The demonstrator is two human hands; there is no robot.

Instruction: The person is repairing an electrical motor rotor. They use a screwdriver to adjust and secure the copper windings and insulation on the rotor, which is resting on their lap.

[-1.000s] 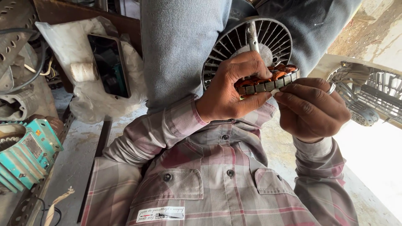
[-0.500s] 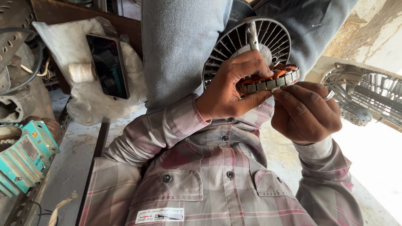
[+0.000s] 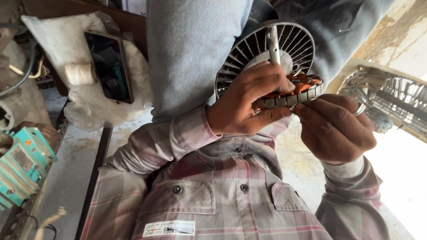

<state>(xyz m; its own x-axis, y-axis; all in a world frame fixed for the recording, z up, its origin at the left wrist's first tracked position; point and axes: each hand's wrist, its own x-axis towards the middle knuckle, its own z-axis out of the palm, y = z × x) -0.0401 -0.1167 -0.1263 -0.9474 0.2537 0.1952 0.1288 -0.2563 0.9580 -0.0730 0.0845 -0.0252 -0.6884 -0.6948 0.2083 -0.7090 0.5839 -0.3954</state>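
My left hand (image 3: pixel 249 102) grips a round laminated stator (image 3: pixel 289 100) with orange copper windings (image 3: pixel 304 84), thumb under the rim and fingers over the top. My right hand (image 3: pixel 338 129), with a ring on one finger, pinches the stator's lower edge right beside the left thumb. Just behind the stator sits a ribbed metal motor housing (image 3: pixel 249 58) with a steel shaft (image 3: pixel 272 42) sticking up, resting between my jean-clad knees (image 3: pixel 191 53). My checked shirt (image 3: pixel 222 195) fills the bottom of the view.
A dark phone (image 3: pixel 109 66) and a roll of pale thread (image 3: pixel 80 73) lie on a crumpled white bag at the upper left. Teal metal motor parts (image 3: pixel 22 164) sit at the left edge. A wire fan guard (image 3: pixel 391 102) is at the right.
Both hands stay on the stator. My right hand has shifted slightly so its fingertips meet the rim by the left thumb. The view has drifted a little.
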